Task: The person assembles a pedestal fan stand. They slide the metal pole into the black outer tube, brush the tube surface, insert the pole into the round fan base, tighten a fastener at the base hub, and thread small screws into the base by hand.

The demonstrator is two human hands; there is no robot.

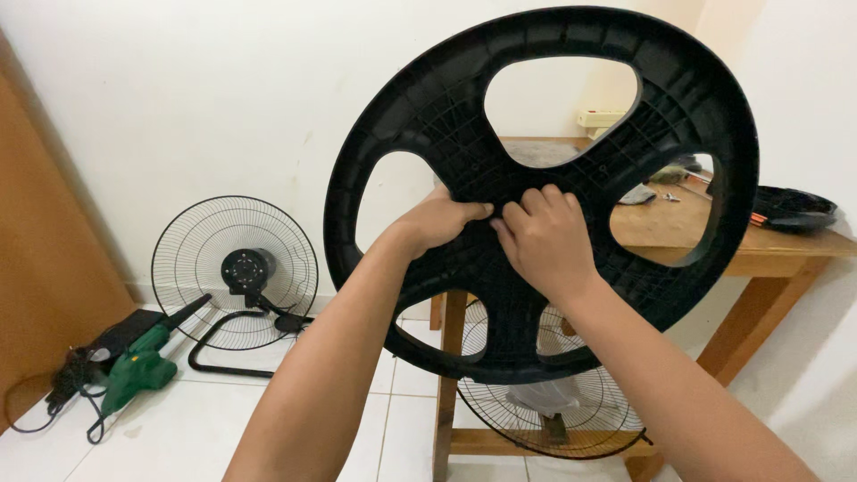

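Black fan base, gripped by both hands, hides wooden table.

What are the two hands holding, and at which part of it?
Both the left hand and right hand hold the round black plastic fan base at its central hub, where the spokes meet.

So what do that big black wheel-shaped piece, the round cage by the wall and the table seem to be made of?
The black wheel-shaped piece looks like moulded plastic: matt, with thin ribs in a grid across its face. The round cage by the wall seems to be thin metal wire with a dark coating; fine spokes and rings show. The table looks like wood, brown with a smooth, slightly glossy top. Both the left hand and the right hand grip the hub.
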